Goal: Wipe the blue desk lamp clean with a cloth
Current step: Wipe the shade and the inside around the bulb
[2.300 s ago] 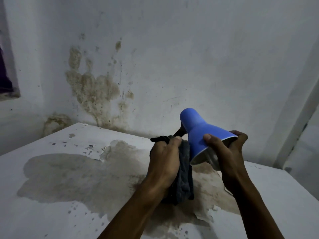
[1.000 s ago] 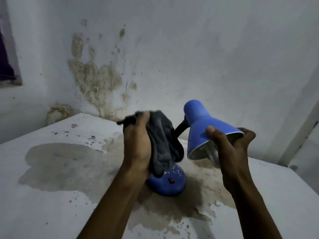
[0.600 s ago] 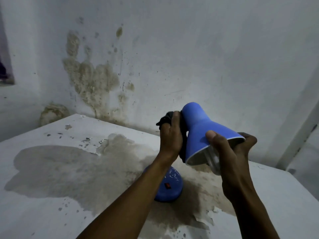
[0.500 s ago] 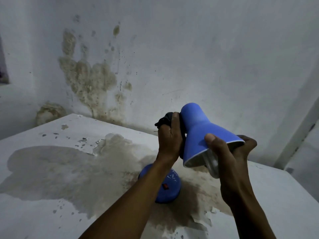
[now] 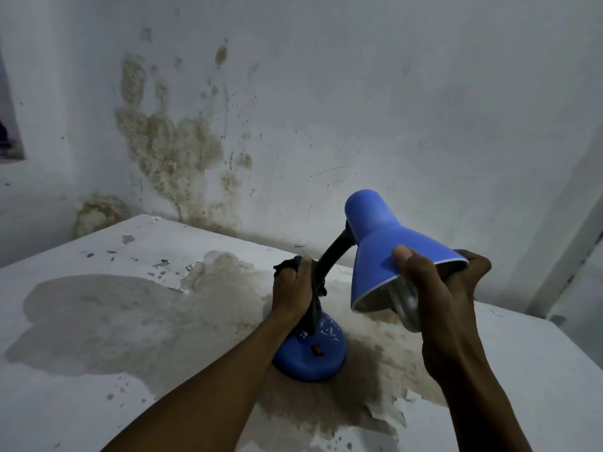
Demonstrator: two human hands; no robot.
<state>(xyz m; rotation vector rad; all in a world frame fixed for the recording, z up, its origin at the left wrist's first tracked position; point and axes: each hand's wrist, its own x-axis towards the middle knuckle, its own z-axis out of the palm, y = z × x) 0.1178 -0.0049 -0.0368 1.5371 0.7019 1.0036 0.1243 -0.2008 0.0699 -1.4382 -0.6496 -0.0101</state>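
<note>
The blue desk lamp stands on the white table (image 5: 98,337). Its round base (image 5: 313,357) has a small red switch, and a black flexible neck (image 5: 332,252) rises to the blue cone shade (image 5: 388,252). A clear bulb (image 5: 406,305) pokes out of the shade's open mouth. My right hand (image 5: 437,288) grips the shade's rim, thumb on the outside. My left hand (image 5: 293,288) is closed on a dark grey cloth (image 5: 315,308) wrapped around the lower neck, just above the base. Most of the cloth is hidden by my fingers.
The tabletop carries a large brown stain (image 5: 137,321) with flaking paint around the lamp. A stained white wall (image 5: 359,109) rises directly behind the table. The table's right edge drops off near a pale door frame (image 5: 567,249).
My left hand slid the cloth down from behind the top of the shade, along the black neck, to just above the base. My right hand kept its hold on the shade.
</note>
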